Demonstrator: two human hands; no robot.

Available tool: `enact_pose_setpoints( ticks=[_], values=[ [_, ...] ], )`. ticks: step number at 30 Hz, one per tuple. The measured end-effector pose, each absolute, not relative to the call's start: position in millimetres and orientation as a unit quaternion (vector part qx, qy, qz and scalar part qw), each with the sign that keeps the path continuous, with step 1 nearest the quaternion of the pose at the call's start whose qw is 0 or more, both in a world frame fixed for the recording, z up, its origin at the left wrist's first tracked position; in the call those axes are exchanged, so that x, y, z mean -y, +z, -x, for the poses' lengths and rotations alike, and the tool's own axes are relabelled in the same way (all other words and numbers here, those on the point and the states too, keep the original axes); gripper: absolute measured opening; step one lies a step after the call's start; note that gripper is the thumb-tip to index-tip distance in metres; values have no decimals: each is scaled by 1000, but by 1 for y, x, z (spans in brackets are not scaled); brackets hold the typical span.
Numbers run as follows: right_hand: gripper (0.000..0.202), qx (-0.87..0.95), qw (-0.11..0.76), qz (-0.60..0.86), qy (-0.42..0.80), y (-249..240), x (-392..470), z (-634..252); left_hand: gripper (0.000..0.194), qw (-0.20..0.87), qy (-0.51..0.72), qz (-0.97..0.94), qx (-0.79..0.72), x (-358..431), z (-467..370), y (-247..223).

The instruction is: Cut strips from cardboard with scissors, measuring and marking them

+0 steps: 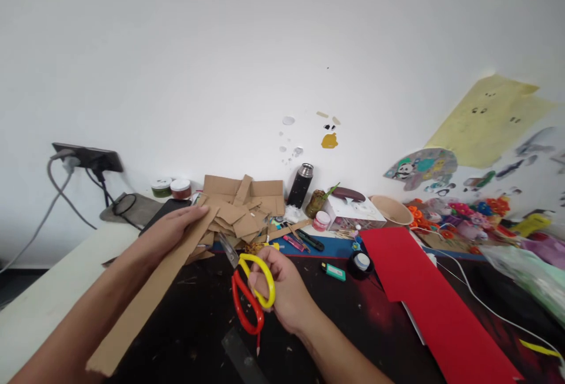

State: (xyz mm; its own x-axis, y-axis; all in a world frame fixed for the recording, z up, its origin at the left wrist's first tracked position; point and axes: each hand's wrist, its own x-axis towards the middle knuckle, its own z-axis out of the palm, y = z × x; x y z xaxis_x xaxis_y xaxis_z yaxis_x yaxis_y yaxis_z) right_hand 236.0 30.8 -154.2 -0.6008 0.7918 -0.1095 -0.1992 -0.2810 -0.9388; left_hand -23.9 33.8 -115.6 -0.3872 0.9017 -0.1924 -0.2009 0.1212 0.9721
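Note:
A long cardboard strip (150, 301) slants from the lower left up to the middle of the head view. My left hand (185, 225) is closed on its far end, thumb side up. My right hand (278, 284) grips the yellow handle of a pair of scissors (250, 293); the red handle hangs below. The blades point up and left, near the far part of the strip, and seem to be together. A red pencil tip (258, 343) shows beneath the red handle. Beyond both hands lies a heap of cut cardboard pieces (238, 213).
A dark ruler-like strip (242, 357) lies at the front. Right of my hand are a green-and-white lighter-like item (334, 271), a black tape roll (359, 265) and a large red sheet (424, 301). A black flask (301, 186), jars (180, 188) and a cutter (310, 239) sit behind.

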Motion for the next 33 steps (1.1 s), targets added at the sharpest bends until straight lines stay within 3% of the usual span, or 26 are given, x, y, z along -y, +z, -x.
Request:
enact_pose_setpoints(
  ticks=[5, 9, 12, 21, 27, 33],
  values=[
    [56, 499, 380, 296, 720, -156, -38, -235, 41, 561, 496, -319, -582, -37, 4, -124],
    [57, 490, 371, 310, 725, -169, -41, -231, 24, 619, 519, -264, -527, -40, -19, -128],
    [57, 474, 391, 324, 719, -181, -44, -232, 19, 590, 557, -216, -543, -42, -31, -130],
    [57, 475, 383, 244, 753, -201, -38, -230, 57, 506, 610, -288, -538, -34, -61, -135],
    [59, 444, 387, 199, 784, -203, -34, -229, 54, 499, 639, -201, -550, -29, -85, -131],
    [62, 410, 414, 208, 786, -214, -29, -224, 59, 488, 636, -251, -542, -27, -88, -144]
  ],
)
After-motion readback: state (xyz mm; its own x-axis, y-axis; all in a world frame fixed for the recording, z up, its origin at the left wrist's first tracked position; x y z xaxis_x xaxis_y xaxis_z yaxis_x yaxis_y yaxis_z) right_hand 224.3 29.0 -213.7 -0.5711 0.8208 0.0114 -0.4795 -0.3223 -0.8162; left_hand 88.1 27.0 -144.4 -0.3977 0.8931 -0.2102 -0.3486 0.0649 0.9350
